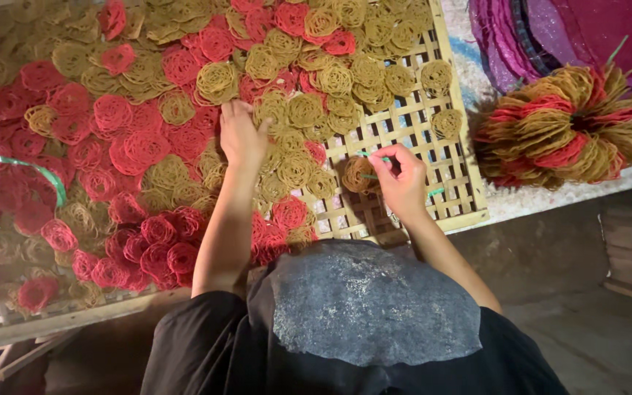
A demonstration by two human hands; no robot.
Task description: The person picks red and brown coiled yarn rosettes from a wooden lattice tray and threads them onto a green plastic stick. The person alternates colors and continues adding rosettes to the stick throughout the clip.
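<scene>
— Clearly, a small stack of tan noodle coils (358, 175) is held in the right hand (402, 184) near the right front corner of the bamboo lattice tray (453, 192); what risk is seen there?

— The stack is pinched between thumb and fingertips, and a thin green strip (374, 156) is gripped against it by the same fingers. If the pinch is loosened, the strip could be lost through the gaps of the lattice, or the stack could be fanned apart and dropped onto the tray.

— And the left hand (241, 136)?

— It is laid flat, fingers pressed close together and pointing toward the far edge, on the loose tan and red coils (140, 146) near the middle of the tray. The coils look dry and brittle, so it is judged that some could be cracked if weight is leaned on them, or pushed out of their layer if the hand is dragged.

— Is anything near the edges endangered?

— A few single coils are lying just beside the right edge and could be knocked off by a sleeve. The tied bundle of coils (565, 126) is lying well apart, beyond the right edge, and is not threatened. A green ribbon (16, 164) is draped over the left part of the tray and could be snagged.
</scene>
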